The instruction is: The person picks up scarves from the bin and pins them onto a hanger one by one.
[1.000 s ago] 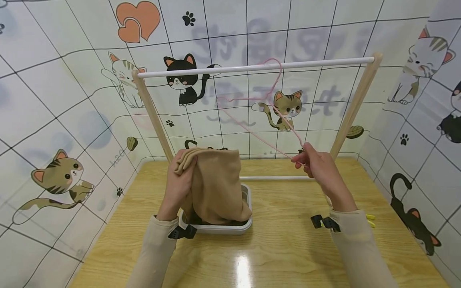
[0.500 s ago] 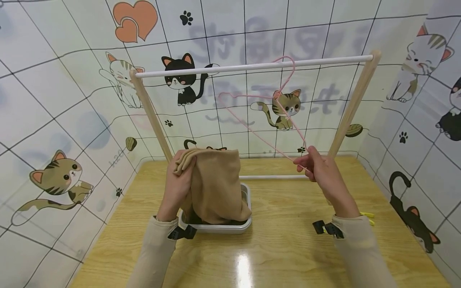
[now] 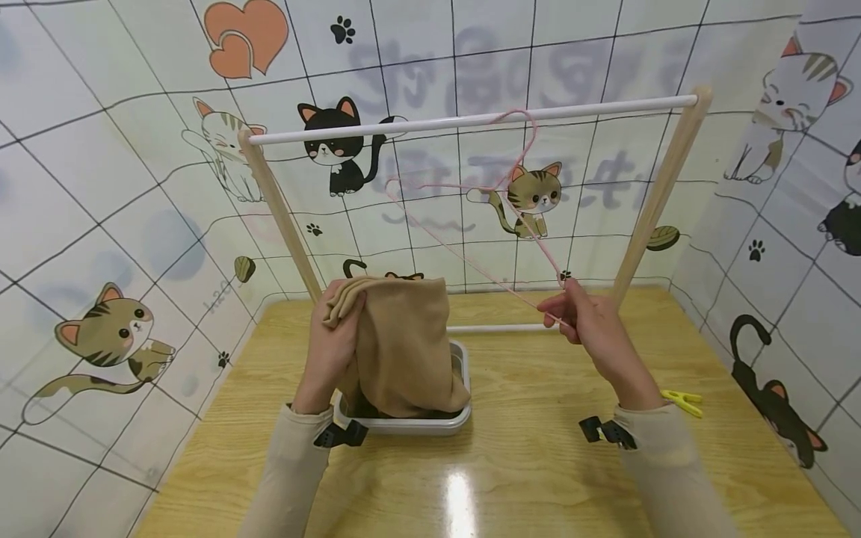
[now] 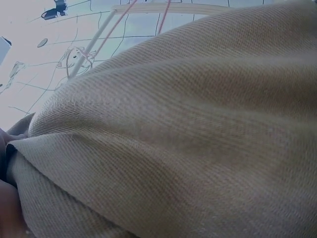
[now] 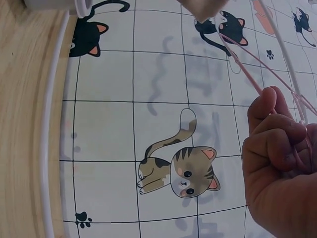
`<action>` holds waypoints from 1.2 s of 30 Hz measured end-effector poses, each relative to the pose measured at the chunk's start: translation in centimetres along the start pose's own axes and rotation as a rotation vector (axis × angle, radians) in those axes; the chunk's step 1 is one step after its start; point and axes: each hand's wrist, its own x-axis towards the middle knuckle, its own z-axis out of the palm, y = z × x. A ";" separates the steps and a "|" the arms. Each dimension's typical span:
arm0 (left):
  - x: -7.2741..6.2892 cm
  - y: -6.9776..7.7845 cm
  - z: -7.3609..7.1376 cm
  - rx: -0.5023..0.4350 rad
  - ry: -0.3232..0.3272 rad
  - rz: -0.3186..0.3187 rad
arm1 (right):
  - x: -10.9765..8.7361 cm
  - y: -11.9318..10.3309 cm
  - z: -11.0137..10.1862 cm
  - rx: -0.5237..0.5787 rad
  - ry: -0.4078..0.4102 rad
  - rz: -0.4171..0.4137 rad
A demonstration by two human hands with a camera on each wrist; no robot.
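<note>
My left hand [image 3: 329,344] grips the bunched upper edge of a tan ribbed cloth garment [image 3: 406,344]. The garment hangs down into a light grey plastic basin [image 3: 417,428] on the table. My right hand [image 3: 595,329] holds a thin pink clothes hanger [image 3: 543,245] by one end, with that corner between thumb and fingers. The hanger slants up to the left, its hook overlapping the white rail of the rack [image 3: 377,128]; whether it hangs on the rail I cannot tell. In the left wrist view, the cloth [image 4: 173,129] fills most of the picture.
The rack has wooden side posts [image 3: 655,194] and a lower white bar [image 3: 498,329]. A yellow clothespin [image 3: 682,401] lies on the wooden table [image 3: 525,478] beside my right wrist. Cat-printed sheeting [image 3: 430,60] encloses the table at the back and sides.
The hanger tilted right, then swung back left and slightly down in my right hand. More of the yellow clothespin shows. My left hand and the garment have stayed almost still.
</note>
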 end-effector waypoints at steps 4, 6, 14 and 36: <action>0.0 0.2 0.2 -0.017 -0.003 0.002 | -0.4 0.9 0.6 -0.021 -0.025 0.011; 0.0 0.4 0.2 -0.028 -0.011 0.001 | -0.6 1.4 0.8 -0.026 -0.040 0.010; 0.6 1.8 0.4 -0.053 -0.026 -0.010 | -1.4 2.9 1.8 -0.054 -0.074 -0.010; 5.7 -1.0 6.3 -0.429 -0.143 -0.482 | -3.0 3.3 2.8 -0.045 -0.093 -0.032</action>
